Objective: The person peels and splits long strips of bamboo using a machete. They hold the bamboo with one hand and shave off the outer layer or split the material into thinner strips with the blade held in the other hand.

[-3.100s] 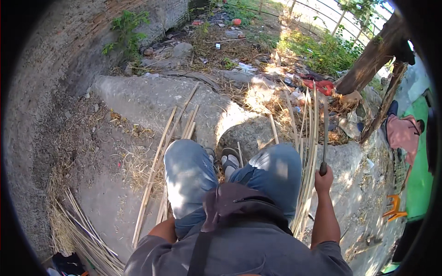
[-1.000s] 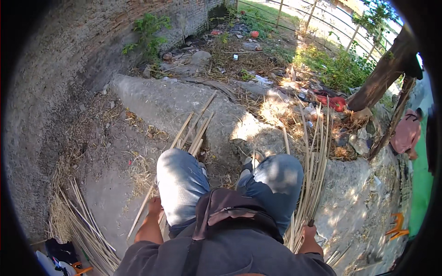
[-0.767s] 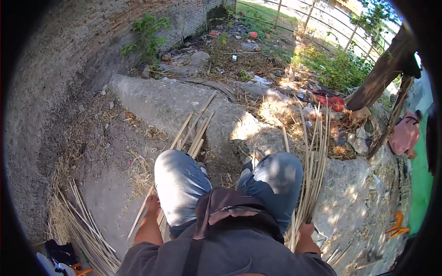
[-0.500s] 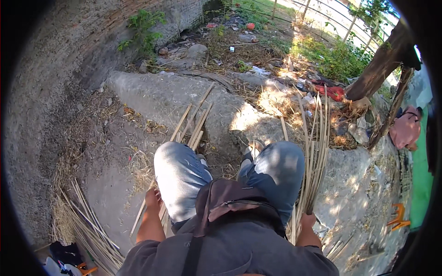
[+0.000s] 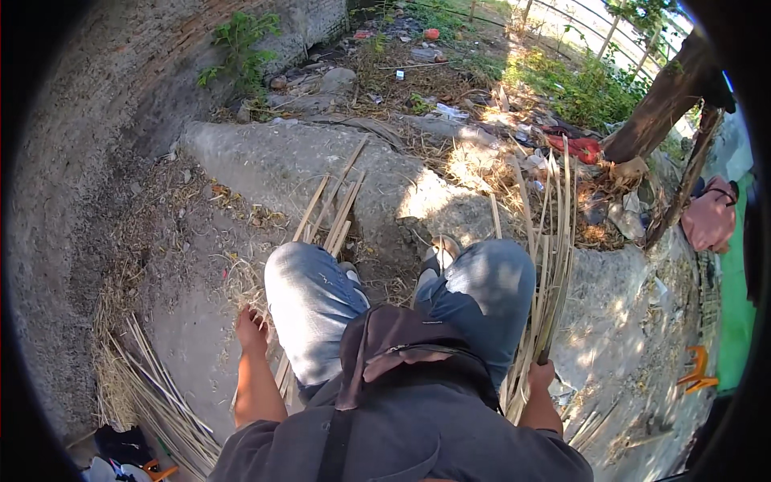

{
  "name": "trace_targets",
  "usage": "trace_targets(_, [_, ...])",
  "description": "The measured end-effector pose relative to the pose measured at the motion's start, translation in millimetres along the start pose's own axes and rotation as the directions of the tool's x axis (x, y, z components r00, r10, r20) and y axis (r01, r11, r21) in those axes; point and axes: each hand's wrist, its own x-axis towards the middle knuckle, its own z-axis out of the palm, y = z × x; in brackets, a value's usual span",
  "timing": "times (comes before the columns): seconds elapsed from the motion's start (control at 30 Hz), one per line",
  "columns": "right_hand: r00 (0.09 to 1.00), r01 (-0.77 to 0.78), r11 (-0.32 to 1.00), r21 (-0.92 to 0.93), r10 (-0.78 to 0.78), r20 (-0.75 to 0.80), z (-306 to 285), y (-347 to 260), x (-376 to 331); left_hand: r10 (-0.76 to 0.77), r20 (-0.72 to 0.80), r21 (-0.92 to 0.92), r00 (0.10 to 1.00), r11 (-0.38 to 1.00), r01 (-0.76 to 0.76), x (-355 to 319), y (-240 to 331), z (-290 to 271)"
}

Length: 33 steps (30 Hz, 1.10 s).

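Note:
Beside my left knee, my left hand [image 5: 251,328] is off the strips with its fingers loosely apart and nothing seen in them. My right hand [image 5: 540,376], next to my right thigh, is closed around what looks like a long knife [image 5: 549,341], its narrow dark length pointing away from me. Long pale bamboo strips [image 5: 542,277] lie alongside the knife, outside my right leg. More bamboo strips [image 5: 341,213] stick out past my left knee, passing under that leg. The knife's grip is hidden in my hand.
A rough concrete ledge [image 5: 273,157] crosses in front of my feet. Another pile of strips [image 5: 161,390] lies at the lower left. A wall [image 5: 104,120] rises on the left; a leaning tree trunk [image 5: 662,108] and an orange plastic piece [image 5: 697,369] are at the right.
My left hand has moved forward and slightly left, away from the strips by my left leg. The right hand has shifted slightly forward with the knife.

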Motion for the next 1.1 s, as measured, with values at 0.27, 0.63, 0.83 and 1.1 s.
trace_targets(0.27, [0.98, 0.128, 0.992, 0.004, -0.126, -0.155, -78.5, -75.9, -10.0, 0.43, 0.129, 0.04, 0.894, 0.898, -0.438, -22.4, 92.2, 52.5])
trace_targets(0.63, [0.825, 0.509, 0.727, 0.46, -0.565, -0.019, -178.8, -290.2, 27.7, 0.499, 0.863, -0.262, -0.078, 0.311, -0.914, -204.3, 131.6, 280.6])
trace_targets(0.83, [0.636, 0.379, 0.587, 0.715, -0.727, 0.26, -202.8, -380.3, 3.3, 0.352, 0.928, -0.2, -0.123, 0.191, -0.961, -274.5, 147.0, 350.4])
trace_targets(1.1, [0.535, 0.201, 0.636, 0.745, -0.709, 0.46, -215.0, -395.5, -35.0, 0.495, 0.707, -0.222, -0.505, -0.523, -0.823, -293.1, 185.1, 422.6])
